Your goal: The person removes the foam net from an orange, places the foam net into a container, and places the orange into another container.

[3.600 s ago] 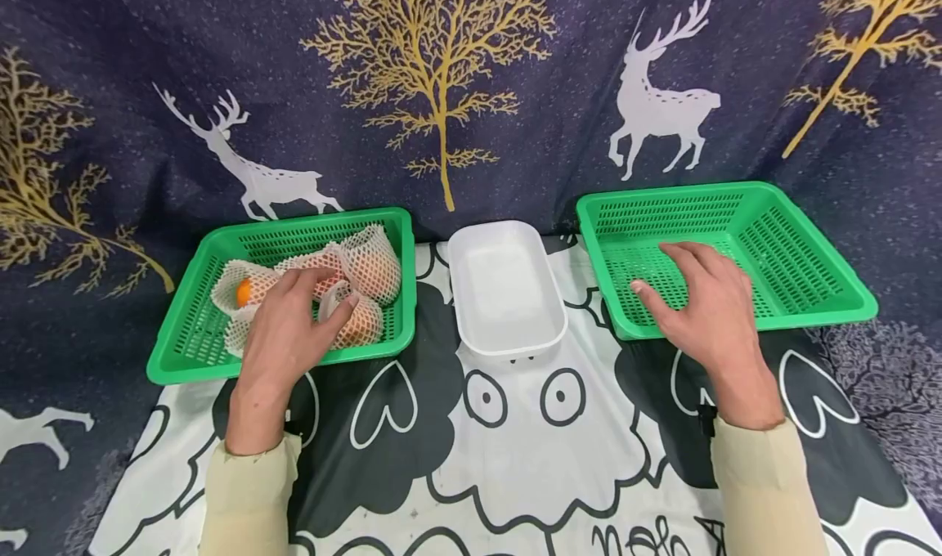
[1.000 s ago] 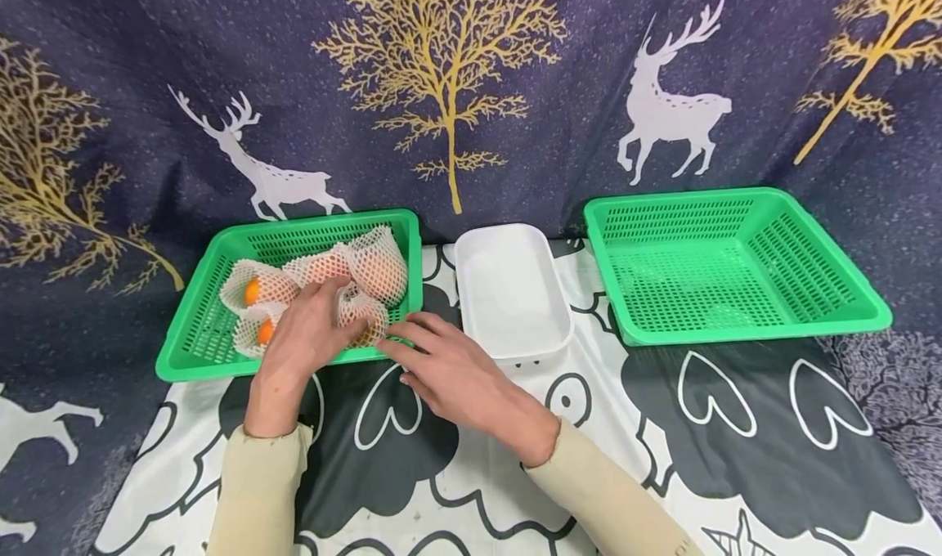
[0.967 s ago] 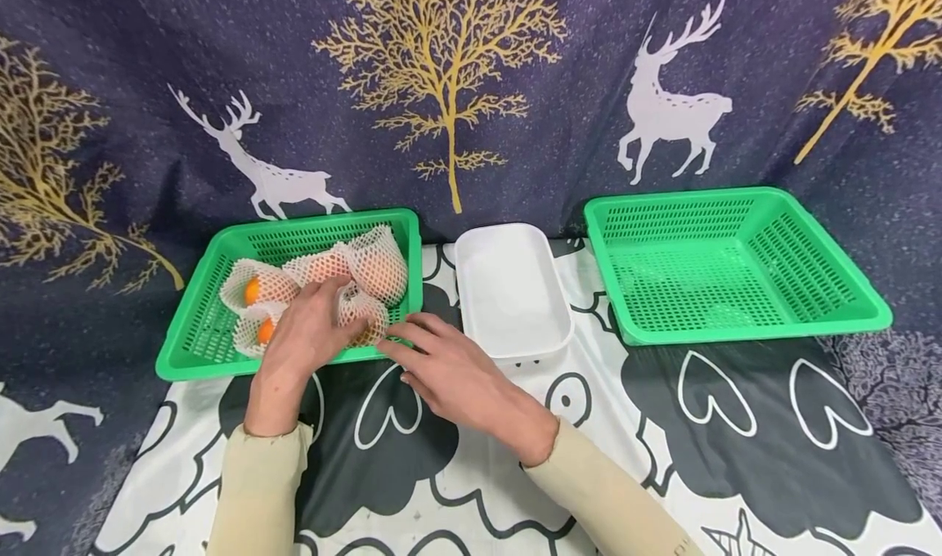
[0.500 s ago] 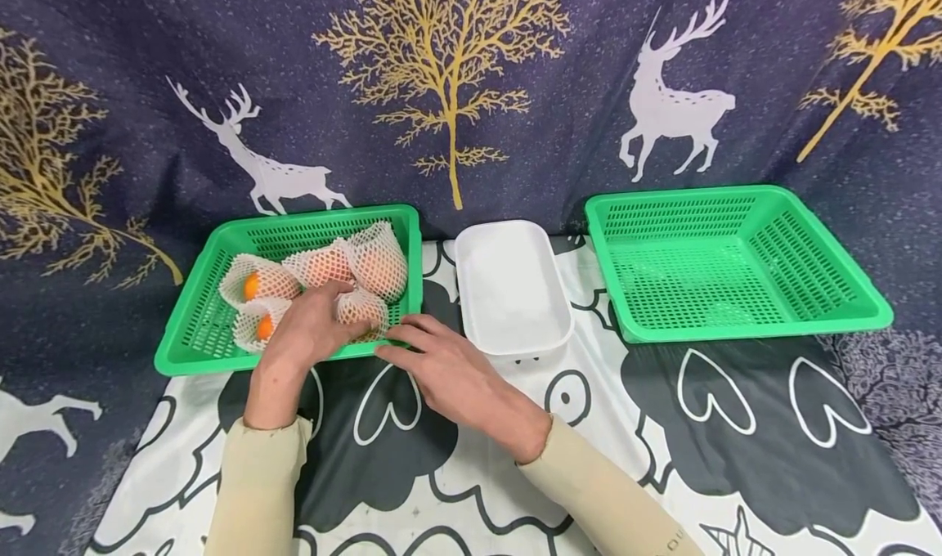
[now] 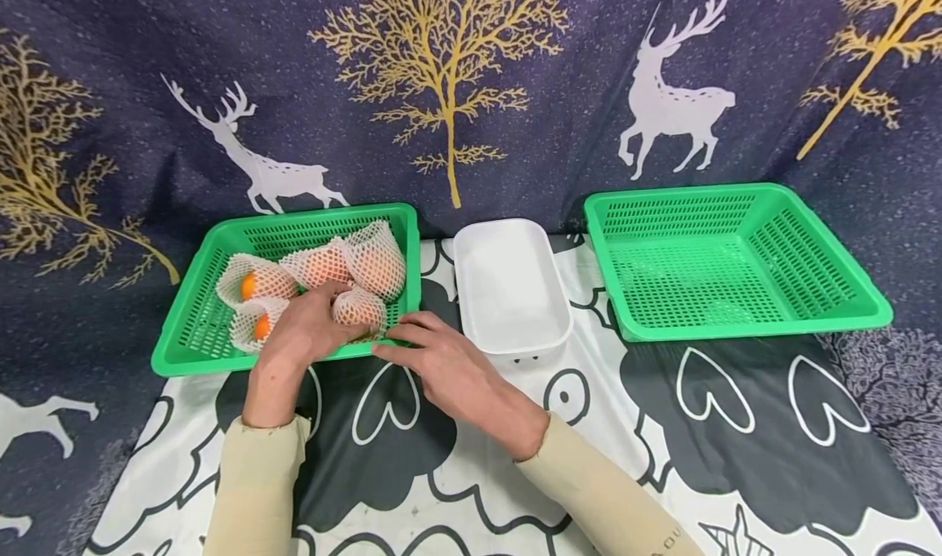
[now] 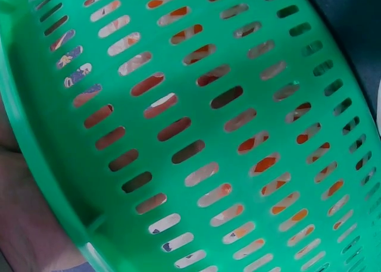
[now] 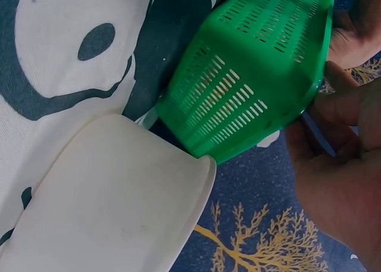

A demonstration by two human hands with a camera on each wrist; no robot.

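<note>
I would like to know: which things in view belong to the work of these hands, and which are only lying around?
Apparently in the work:
left hand, at the front netted fruit
right hand, by the rim
left green basket
other netted fruits

Apparently just around:
white tray
right green basket
patterned cloth

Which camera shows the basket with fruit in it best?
The head view: it looks down into the green basket, with its rim mostly in sight and the netted fruit inside. The left wrist view shows only slotted plastic up close, fruit bits peeking through. The right wrist view shows part of its outside.
</note>
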